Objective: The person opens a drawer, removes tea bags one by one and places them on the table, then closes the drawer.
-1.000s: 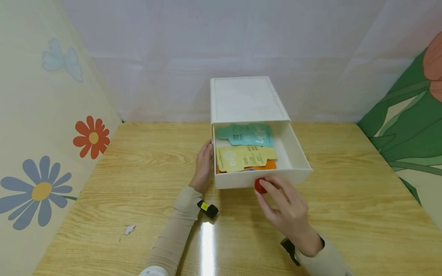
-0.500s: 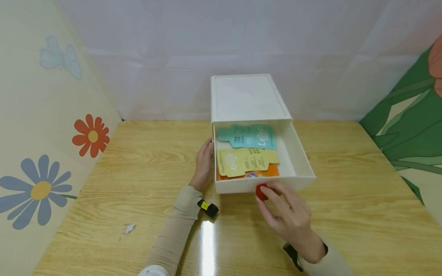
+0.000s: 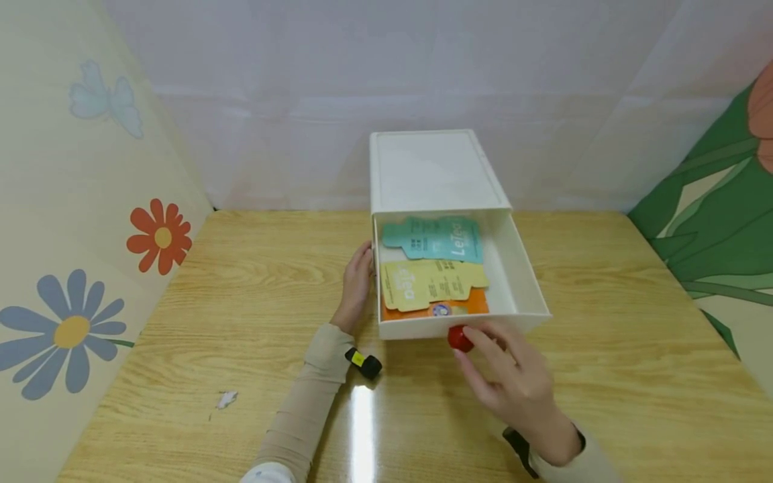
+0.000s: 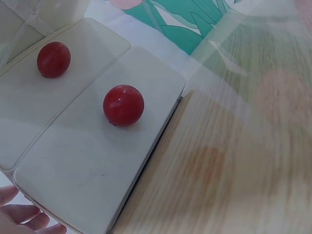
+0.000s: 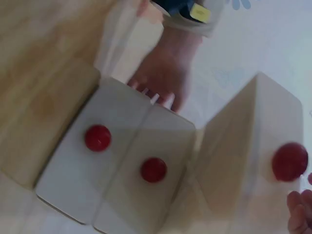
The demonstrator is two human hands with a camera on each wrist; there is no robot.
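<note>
Right fingers parted, red knob at their tips; left fingers rest relaxed against the cabinet; pressing down on the overhanging drawer could tip it.

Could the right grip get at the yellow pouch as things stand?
Probably yes: the yellow pouch shows from above in the open drawer; the right grip, beside the red knob, seemingly need only clear the front panel.

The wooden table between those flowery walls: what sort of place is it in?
Probably a small indoor booth set up for recording: a creased pale backdrop hangs behind the wooden table, flowered panels flank it, and a black device with a yellow label is strapped on.
</note>
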